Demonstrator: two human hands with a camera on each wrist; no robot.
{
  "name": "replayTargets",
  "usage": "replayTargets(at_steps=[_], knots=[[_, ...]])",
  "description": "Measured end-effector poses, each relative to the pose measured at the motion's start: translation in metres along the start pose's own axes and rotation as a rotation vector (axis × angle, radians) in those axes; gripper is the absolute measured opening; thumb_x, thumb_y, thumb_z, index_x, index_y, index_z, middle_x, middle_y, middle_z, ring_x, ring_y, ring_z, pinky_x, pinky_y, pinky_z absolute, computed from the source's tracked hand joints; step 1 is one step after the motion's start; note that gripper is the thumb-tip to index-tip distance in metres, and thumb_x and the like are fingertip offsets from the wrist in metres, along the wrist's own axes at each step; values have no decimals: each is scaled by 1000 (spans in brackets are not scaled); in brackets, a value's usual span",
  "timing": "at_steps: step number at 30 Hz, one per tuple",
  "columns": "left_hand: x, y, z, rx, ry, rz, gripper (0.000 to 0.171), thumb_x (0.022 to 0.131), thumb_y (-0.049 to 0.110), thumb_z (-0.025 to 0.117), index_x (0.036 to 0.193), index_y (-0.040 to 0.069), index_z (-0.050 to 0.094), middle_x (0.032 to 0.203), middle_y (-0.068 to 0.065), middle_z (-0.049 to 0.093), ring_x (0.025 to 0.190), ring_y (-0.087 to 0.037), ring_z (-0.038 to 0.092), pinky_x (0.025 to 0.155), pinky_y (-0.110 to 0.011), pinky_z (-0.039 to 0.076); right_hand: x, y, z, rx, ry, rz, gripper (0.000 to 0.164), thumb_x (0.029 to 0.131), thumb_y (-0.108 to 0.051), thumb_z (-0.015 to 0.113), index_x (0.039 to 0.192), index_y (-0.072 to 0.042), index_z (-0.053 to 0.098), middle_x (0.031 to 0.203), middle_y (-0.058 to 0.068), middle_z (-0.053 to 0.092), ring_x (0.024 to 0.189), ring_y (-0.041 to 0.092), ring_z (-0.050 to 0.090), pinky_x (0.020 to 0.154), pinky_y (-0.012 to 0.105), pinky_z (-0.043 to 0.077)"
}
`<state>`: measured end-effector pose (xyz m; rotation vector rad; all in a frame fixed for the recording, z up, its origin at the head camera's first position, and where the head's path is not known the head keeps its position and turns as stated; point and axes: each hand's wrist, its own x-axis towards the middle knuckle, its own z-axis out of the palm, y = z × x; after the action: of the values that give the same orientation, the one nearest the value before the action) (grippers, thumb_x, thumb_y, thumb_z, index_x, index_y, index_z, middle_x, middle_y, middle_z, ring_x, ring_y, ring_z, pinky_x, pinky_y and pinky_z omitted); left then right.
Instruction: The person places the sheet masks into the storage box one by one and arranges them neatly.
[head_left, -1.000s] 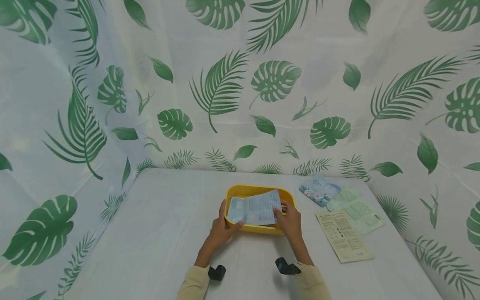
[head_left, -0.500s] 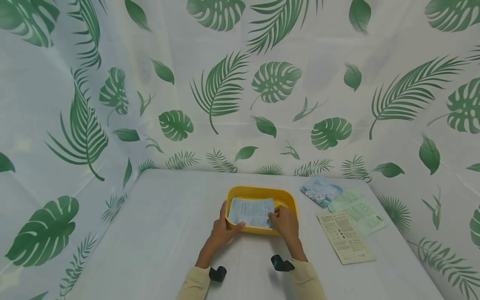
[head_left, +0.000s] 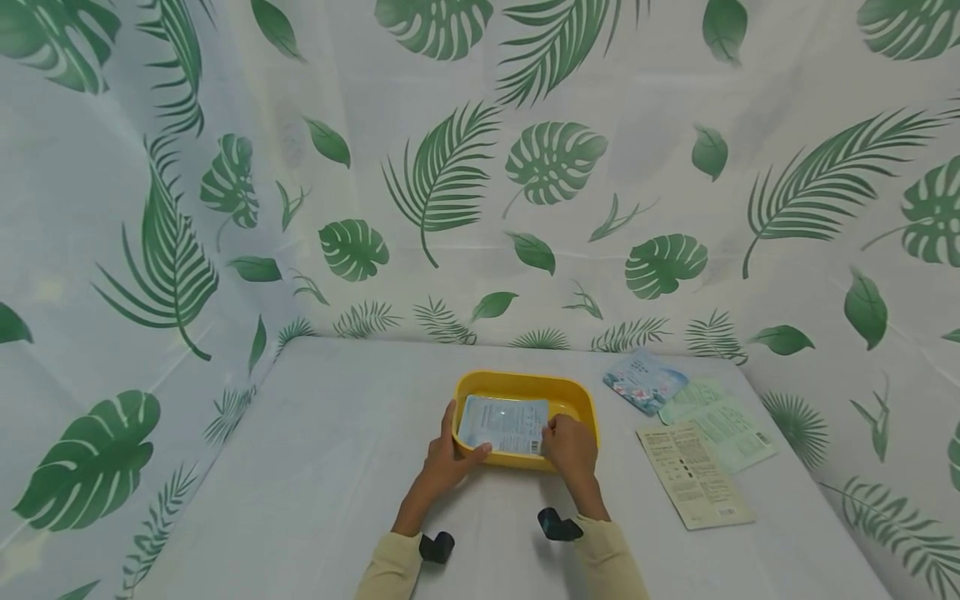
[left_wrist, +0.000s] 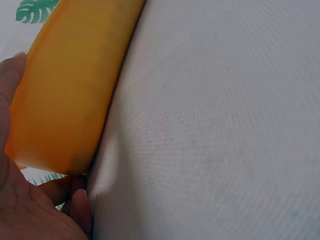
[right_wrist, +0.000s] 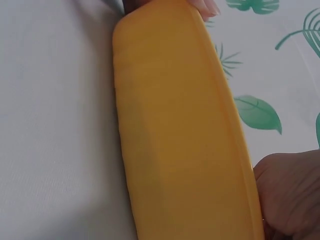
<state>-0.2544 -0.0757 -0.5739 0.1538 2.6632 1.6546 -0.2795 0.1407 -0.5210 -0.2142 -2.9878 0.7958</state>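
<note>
A yellow plastic tray [head_left: 517, 384] holds, at its left, a pale-blue sachet [head_left: 501, 423], print too small to read. The left hand [head_left: 446, 463] grips the tray's corner; the right hand [head_left: 572, 452] is curled beside the barcode [head_left: 535, 447], grip unclear.

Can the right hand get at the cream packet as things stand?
Probably yes: the right hand would just lift over the side of the yellow tray; nothing covers the cream packet on the table.

White leaf-print walls [head_left: 450, 287], pale covered tabletop [head_left: 330, 442], soft dim light
</note>
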Motion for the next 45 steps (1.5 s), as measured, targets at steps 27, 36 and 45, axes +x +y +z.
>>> replayTargets(at_steps=[27,36,45], knots=[[-2,2,0,6,-7,-10,102,85,52,69,158,20,4,151,-24,38,132,-41,45,108,-61,34,-2,-3,8,-28,14,27,24,89,-23,70,95,0,72,68,5,62,64,21,52,63,31,41],[0,-1,1,26,3,-7,102,86,51,69,158,20,4,152,-24,38,133,-42,45,108,-61,35,-3,-5,6,-53,-17,28,26,91,-25,67,95,0,73,63,3,58,62,20,51,61,31,39],[-1,2,1,18,0,-12,102,85,51,69,158,19,5,153,-23,36,134,-42,44,109,-61,34,-3,-6,8,-94,7,19,26,92,-26,66,95,-1,73,61,3,57,59,20,50,59,31,38]])
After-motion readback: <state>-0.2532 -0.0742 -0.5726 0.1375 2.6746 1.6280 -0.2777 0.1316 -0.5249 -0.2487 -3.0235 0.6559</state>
